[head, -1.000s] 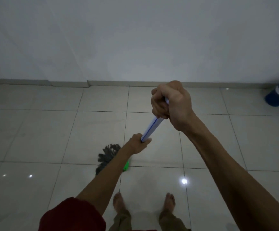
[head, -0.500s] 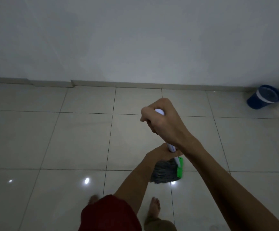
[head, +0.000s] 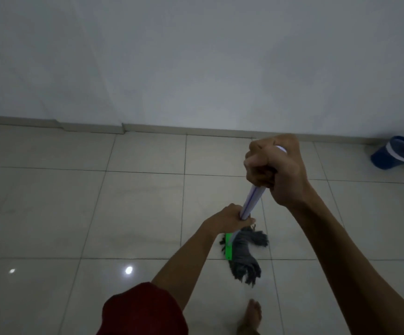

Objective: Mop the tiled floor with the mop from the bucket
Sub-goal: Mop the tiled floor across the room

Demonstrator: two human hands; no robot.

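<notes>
The mop head (head: 242, 252) has swung across the tiled floor (head: 135, 201) since a second ago, its grey strands now trailing toward the bucket (head: 394, 153) side, so a side-to-side stroke seems under way. It lies on the tiles well apart from the bucket, nearer the person. The right hand (head: 276, 170) is clenched round the handle (head: 251, 201) top; the left hand (head: 230, 220) grips it lower, arm extended.

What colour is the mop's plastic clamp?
The flat plastic clamp is bright green; head view shows it.
</notes>
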